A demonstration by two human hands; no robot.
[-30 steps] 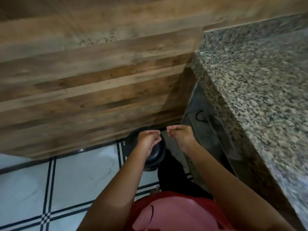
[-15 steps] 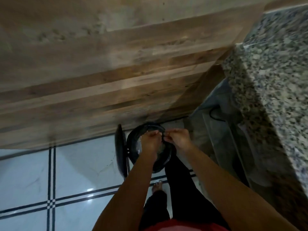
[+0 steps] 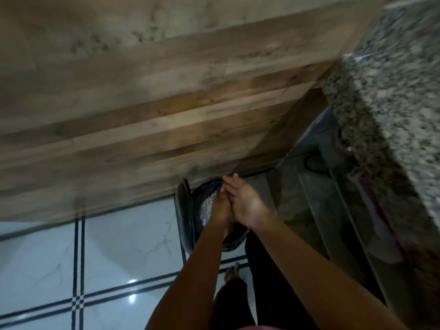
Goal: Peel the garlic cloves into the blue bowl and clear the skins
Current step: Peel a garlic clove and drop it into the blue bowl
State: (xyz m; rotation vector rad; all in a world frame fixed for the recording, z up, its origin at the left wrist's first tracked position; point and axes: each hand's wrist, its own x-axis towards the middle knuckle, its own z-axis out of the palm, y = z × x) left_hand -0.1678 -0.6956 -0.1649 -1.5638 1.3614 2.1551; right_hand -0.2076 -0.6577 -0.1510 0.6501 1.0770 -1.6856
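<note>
White floor tiles point(image 3: 119, 246) meet a wood-patterned wall point(image 3: 166, 103), and there we see a black bin point(image 3: 238, 239) with its lid point(image 3: 183, 210) tipped up on its left. Over the bin's mouth the right hand point(image 3: 242, 203) is flat, fingers straight, pressed against the left hand point(image 3: 220, 208). The left hand's fingers are partly hidden, so we cannot tell their grip. Inside the bin lie pale flecks point(image 3: 207, 206), too blurred for us to tell whether they are garlic skins.

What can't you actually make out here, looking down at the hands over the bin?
Head view only:
Any skins between the palms: right hand lies against left hand, hiding them.
Left hand's fingers: behind the right hand.
What fills the black bin: pale, blurred, partly covered by hands.
The blue bowl and garlic: outside the frame.
</note>
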